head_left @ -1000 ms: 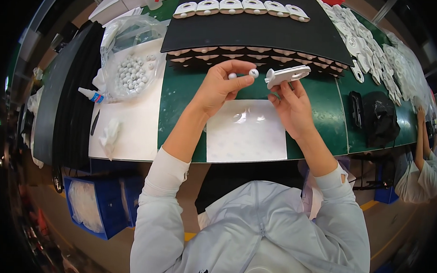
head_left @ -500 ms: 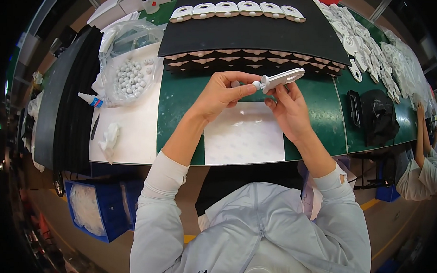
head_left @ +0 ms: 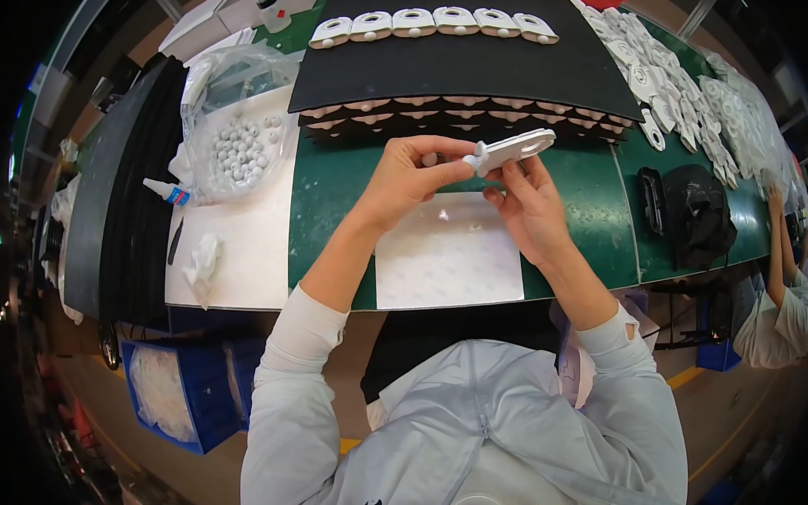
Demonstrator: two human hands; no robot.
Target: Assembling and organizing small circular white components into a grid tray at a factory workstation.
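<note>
My right hand (head_left: 539, 213) grips a flat white plastic piece (head_left: 522, 146) with an oval hole near its far end. The thumb and forefinger of my left hand (head_left: 395, 183) pinch a small white ball (head_left: 470, 162) against the piece's narrow flared end. Another small round white bead (head_left: 430, 159) shows between the fingers of my left hand; part of it is hidden. Both hands are above a white sheet (head_left: 448, 263) on the green table (head_left: 331, 188).
Ahead, similar white pieces (head_left: 414, 21) line a black board (head_left: 464, 72) atop stacked layers. A plastic bag of white balls (head_left: 238, 149), a glue bottle (head_left: 166, 191) and a crumpled tissue (head_left: 204, 268) lie left. At right are piled white pieces (head_left: 659, 83), a black bag (head_left: 697, 214) and another person's arm (head_left: 778, 248).
Both hands have shifted slightly left with the white piece. The ball and the piece's flared end now sit closer together, nearer my left fingertips.
</note>
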